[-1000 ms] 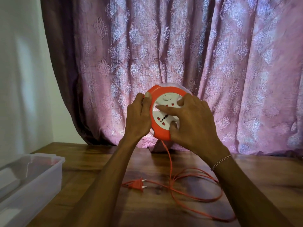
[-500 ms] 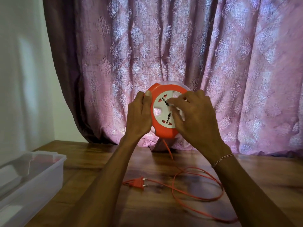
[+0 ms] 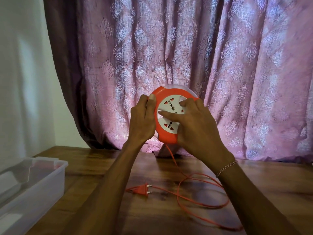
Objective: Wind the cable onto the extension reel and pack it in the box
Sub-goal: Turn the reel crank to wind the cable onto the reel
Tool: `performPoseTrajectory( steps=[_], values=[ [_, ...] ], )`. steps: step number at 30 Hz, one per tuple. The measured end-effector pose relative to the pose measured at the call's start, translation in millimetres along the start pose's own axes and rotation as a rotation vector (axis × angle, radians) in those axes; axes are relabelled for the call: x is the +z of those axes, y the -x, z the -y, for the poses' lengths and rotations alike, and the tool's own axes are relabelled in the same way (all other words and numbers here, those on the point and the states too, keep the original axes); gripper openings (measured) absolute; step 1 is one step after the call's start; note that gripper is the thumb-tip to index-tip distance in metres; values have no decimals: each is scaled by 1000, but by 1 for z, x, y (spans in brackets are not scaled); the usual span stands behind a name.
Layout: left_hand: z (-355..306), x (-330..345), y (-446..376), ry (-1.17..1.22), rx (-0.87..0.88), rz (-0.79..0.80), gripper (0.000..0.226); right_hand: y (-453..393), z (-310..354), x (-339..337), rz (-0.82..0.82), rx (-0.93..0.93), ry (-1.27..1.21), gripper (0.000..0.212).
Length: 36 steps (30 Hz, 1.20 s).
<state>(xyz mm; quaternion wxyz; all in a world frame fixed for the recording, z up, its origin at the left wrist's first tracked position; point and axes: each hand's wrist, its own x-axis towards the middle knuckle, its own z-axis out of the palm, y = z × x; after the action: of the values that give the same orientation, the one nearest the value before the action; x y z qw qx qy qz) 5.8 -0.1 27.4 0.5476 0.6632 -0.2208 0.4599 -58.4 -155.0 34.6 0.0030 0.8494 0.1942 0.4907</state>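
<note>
Reel: the orange extension reel (image 3: pixel 166 135) was held up in the air above the wooden table (image 3: pixel 271 184), in front of the pink curtain (image 3: pixel 220 65), its white socket face (image 3: pixel 170 114) turned toward the person.
Left hand: the left hand (image 3: pixel 142 121) gripped the reel's left rim, thumb on the front edge.
Right hand: the right hand (image 3: pixel 194 122) lay on the socket face, fingers curled into it, as if to turn the hub.
Cable: the cable (image 3: pixel 203 206) dropped from the reel's lower edge and lay in loose loops on the table, ending at the plug (image 3: pixel 142 190).
Box: the clear plastic box (image 3: pixel 33 187) sat at the far left, well apart.
Risk: the crossing loops looked likely to snag or knot while being drawn in, and the plug could whip across the table; a slipping left grip would let the whole body spin.
Pointing: the disc stood on edge, its axle running roughly toward the person, tilted slightly left; the cable exit pointed down.
</note>
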Motion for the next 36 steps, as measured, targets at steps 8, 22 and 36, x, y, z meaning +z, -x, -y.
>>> performPoseTrajectory(
  steps=[8,22,36],
  values=[
    [-1,4,2,-16,15,-6,55,1,2,-3,-151,286,-49,68],
    [2,-1,-2,1,-12,-21,53,-4,-12,-11,77,-101,-161,49],
    [-2,4,3,7,10,-3,49,1,2,-5,-117,194,-155,60]
  ],
)
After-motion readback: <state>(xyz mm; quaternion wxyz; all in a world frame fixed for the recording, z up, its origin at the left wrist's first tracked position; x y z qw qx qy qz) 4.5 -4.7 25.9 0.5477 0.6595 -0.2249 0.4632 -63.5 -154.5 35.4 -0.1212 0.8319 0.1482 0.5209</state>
